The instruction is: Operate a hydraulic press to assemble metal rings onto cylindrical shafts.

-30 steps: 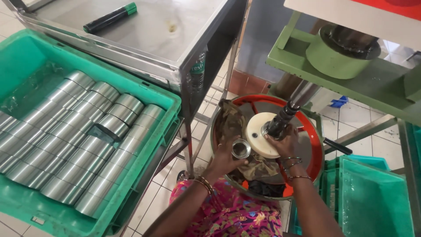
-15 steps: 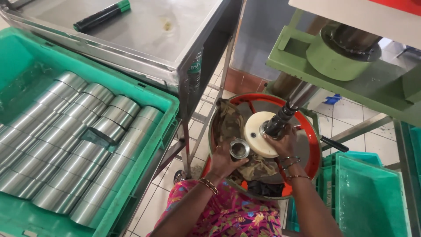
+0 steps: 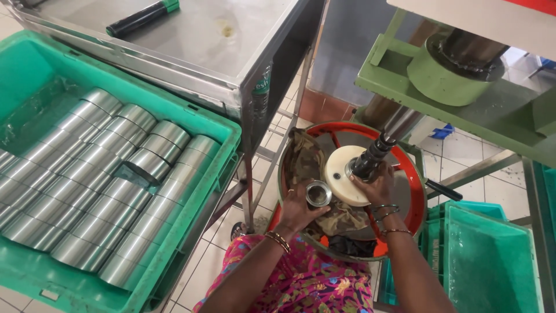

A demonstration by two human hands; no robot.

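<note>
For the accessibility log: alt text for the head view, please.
The left hand holds a small metal cup beside a cream disc that the right hand steadies, on a red-rimmed round tray. To the left, a green crate holds rows of metal cylinders.

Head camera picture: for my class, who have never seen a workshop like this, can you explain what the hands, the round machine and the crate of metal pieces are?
The camera sits on a person's head and looks down at their own arms. The left hand holds a small shiny metal cup over a round tray with a red rim, which has a crumpled cloth lying in it. The right hand rests on a cream disc where a dark threaded shaft comes down from a green machine. To the left, a green crate holds rows of shiny metal cylinders. Above it, a marker lies on a steel table.
</note>
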